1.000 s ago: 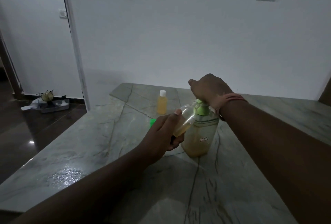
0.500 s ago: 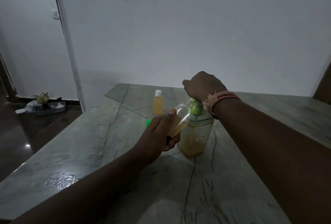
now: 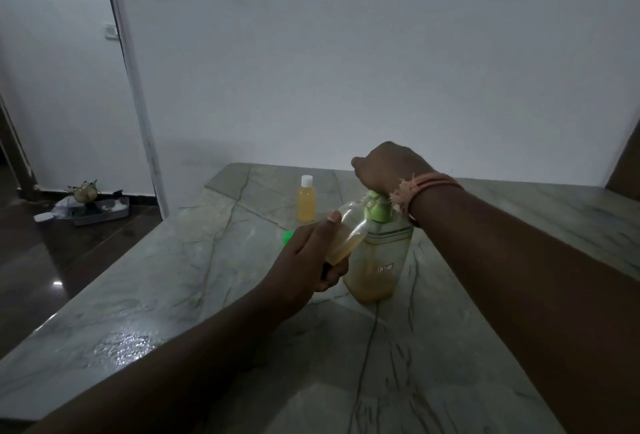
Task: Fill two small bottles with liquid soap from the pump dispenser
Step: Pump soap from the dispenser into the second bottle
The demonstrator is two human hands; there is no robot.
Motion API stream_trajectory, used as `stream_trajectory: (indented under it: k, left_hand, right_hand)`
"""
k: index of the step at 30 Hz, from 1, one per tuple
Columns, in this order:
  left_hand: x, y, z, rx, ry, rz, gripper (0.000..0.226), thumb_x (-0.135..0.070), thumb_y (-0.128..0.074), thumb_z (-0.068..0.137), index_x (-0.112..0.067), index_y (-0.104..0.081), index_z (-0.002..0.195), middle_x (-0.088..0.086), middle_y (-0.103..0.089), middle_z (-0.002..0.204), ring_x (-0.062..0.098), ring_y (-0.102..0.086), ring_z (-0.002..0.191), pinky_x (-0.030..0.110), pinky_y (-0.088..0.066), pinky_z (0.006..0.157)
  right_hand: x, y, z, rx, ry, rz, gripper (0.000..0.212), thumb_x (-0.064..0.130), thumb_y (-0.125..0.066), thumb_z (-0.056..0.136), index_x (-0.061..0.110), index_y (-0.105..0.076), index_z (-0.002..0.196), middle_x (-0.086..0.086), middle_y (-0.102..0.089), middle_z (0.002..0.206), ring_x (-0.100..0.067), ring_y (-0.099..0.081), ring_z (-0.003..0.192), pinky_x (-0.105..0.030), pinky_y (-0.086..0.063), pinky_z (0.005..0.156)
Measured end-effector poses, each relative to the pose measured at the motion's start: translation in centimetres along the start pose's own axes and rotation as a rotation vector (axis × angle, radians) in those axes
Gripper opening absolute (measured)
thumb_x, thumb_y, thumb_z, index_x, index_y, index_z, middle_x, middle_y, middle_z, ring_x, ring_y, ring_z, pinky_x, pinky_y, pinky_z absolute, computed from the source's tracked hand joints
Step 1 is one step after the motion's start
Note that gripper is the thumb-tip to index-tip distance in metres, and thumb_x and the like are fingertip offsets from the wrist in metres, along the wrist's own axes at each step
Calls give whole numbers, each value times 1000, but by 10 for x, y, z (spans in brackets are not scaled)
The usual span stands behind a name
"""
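Amber soap fills the lower part of the small clear bottle [image 3: 346, 232], which the left hand [image 3: 311, 260] grips round its base, thumb along the side, tilting its open mouth up against the green spout of the pump dispenser [image 3: 379, 250]. The right hand [image 3: 388, 166] sits clenched over the green pump head, pressing down from above. The dispenser stands upright on the marble countertop [image 3: 207, 277], roughly half full. Behind it, well apart, a second small bottle [image 3: 306, 203] stands capped in white and full of soap. A green cap [image 3: 288, 237] lies just beyond the left hand.

The held bottle looks like thin, light plastic that would likely dent under a hard squeeze and turn slippery if soap runs down it, so a low grip, clear of the neck, seems safest. The dispenser is probably heavy enough to stay put under a straight downward push.
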State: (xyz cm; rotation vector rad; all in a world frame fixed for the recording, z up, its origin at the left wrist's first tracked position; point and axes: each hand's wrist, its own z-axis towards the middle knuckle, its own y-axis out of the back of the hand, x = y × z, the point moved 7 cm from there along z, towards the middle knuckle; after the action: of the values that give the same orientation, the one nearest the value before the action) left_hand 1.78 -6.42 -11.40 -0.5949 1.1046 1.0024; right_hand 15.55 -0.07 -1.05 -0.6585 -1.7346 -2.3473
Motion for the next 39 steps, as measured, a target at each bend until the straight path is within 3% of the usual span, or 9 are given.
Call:
stream_trajectory:
  k: [5,9,15,20,24,34,39]
  left_hand:
    - [-1,1,0,-4,8,-5,46,-50,-35,98,-12,-58,87,3,-48,56,12,-38,44,27,-30,44]
    - [1,2,2,0,-2,-7,47,-48,-34,100,-10,-59,88,8,-47,58,14,-37,44,27,-29,44]
    - [5,1,1,11,2,-16,46,-46,-33,102,-11,-59,86,7,-45,56,13,-36,43,28,-27,44]
    - [1,0,1,-7,10,-19,46,-51,-36,98,-14,-59,82,5,-46,55,13,-36,43,28,-27,44]
    - [1,1,2,0,-4,-21,46,-48,-35,100,-16,-60,78,6,-46,55,13,-36,43,28,-27,44]
    - [-1,2,-1,-14,-7,-15,46,-48,-36,99,-12,-59,81,7,-45,56,14,-36,43,28,-27,44]
    - [-1,2,1,-13,-14,-10,45,-46,-36,100,-12,-59,83,8,-45,56,14,-36,43,27,-28,44]
  right_hand:
    - [9,5,2,41,42,-102,33,34,-52,93,14,-49,67,-2,-50,69,-16,-45,59,-25,-35,53]
    - [3,3,6,-31,57,10,35,36,-49,91,13,-53,66,-4,-58,72,-20,-53,65,-26,-33,53]
    - [2,-5,9,28,40,12,29,29,-51,90,12,-54,67,-4,-59,71,-17,-52,62,-25,-35,52]
    - [8,2,8,36,117,-27,35,38,-50,92,13,-58,68,-3,-65,76,-18,-57,67,-27,-41,59]
    - [-3,-2,12,-33,69,101,41,41,-46,86,9,-70,75,-5,-73,79,-24,-66,76,-31,-52,74]
    - [5,1,9,-10,96,-25,37,43,-48,86,13,-63,69,-4,-71,82,-25,-65,77,-31,-49,72]
    - [2,2,9,-116,81,26,37,42,-45,85,14,-62,67,-3,-71,77,-25,-64,73,-30,-48,68]
